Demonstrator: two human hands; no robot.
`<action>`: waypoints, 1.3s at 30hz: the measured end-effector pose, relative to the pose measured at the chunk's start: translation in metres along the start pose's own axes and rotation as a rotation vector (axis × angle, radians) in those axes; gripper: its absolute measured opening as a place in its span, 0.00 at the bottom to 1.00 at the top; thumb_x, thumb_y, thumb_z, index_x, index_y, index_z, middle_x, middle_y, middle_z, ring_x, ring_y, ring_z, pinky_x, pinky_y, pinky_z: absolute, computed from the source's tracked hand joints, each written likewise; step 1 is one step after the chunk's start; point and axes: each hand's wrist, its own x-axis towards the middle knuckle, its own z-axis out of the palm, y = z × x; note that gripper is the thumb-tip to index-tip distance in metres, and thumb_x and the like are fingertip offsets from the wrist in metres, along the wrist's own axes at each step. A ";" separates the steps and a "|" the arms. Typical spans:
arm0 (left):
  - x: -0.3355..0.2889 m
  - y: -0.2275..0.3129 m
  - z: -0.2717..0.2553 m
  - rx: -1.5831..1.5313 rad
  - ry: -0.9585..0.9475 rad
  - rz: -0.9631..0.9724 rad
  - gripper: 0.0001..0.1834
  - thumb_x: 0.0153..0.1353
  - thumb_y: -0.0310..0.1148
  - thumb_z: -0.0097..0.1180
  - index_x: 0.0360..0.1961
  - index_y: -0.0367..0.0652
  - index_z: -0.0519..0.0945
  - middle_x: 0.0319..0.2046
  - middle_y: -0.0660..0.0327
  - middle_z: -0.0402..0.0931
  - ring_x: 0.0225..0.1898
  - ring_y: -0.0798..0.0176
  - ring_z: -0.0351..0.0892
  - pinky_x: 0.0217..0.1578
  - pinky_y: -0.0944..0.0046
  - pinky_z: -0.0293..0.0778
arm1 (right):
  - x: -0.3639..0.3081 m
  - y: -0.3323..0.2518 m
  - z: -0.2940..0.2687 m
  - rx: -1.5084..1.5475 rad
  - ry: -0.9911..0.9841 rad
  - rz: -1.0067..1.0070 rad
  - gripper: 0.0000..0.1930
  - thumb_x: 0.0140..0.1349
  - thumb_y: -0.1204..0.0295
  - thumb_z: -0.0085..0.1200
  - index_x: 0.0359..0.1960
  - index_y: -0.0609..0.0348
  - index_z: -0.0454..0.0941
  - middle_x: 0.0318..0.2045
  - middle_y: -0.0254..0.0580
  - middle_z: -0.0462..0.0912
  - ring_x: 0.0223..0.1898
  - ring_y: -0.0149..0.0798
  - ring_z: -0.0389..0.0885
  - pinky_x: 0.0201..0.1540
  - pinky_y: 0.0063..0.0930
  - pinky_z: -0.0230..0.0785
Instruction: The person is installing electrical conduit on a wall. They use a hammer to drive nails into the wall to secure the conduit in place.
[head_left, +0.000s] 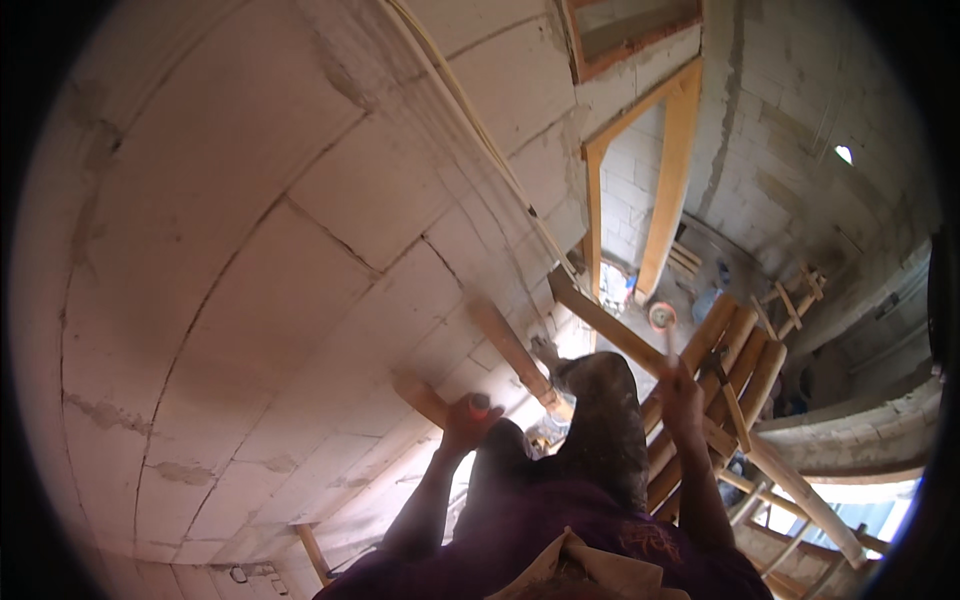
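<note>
My left hand point(463, 425) is closed around a short object with a dark round end point(479, 402) and a reddish edge. Its kind is unclear. Close beside that hand, a wooden beam end point(420, 398) meets the block wall point(300, 300). My right hand point(681, 400) is raised over the planks, its fingers wrapped round a thin, pale, blurred stick-like thing point(669, 343) that points away from me. A hammer-like tool with a wooden handle point(735, 408) lies on the round-edged timbers point(757, 385) to the right of that hand.
My knees point(600, 410) are bent above a gap between timbers. Another beam point(515, 350) sticks out of the wall, and a plank point(610, 325) crosses ahead. Far below are a round bucket point(661, 317) and a wooden door frame point(665, 190). A ladder-like wooden frame point(785, 545) stands at lower right.
</note>
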 end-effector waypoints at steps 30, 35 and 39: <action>0.224 0.402 -0.359 0.751 0.853 0.708 0.18 0.51 0.41 0.65 0.40 0.42 0.79 0.33 0.54 0.80 0.37 0.52 0.79 0.41 0.54 0.73 | 0.172 -0.360 0.177 0.109 0.026 -0.907 0.21 0.62 0.72 0.51 0.58 0.54 0.68 0.45 0.55 0.79 0.45 0.59 0.78 0.47 0.47 0.71; 0.221 0.422 -0.371 1.107 0.864 0.771 0.17 0.47 0.39 0.66 0.36 0.41 0.79 0.34 0.46 0.79 0.37 0.39 0.77 0.40 0.46 0.73 | 0.178 -0.360 0.196 0.213 0.079 -0.960 0.19 0.63 0.73 0.51 0.57 0.52 0.70 0.45 0.52 0.79 0.45 0.57 0.79 0.47 0.44 0.72; 0.238 0.413 -0.372 1.274 0.794 0.759 0.16 0.49 0.39 0.66 0.35 0.40 0.79 0.36 0.48 0.79 0.40 0.42 0.77 0.44 0.48 0.72 | 0.183 -0.357 0.217 0.297 0.222 -1.056 0.18 0.62 0.73 0.52 0.55 0.51 0.72 0.45 0.49 0.80 0.44 0.54 0.80 0.46 0.42 0.74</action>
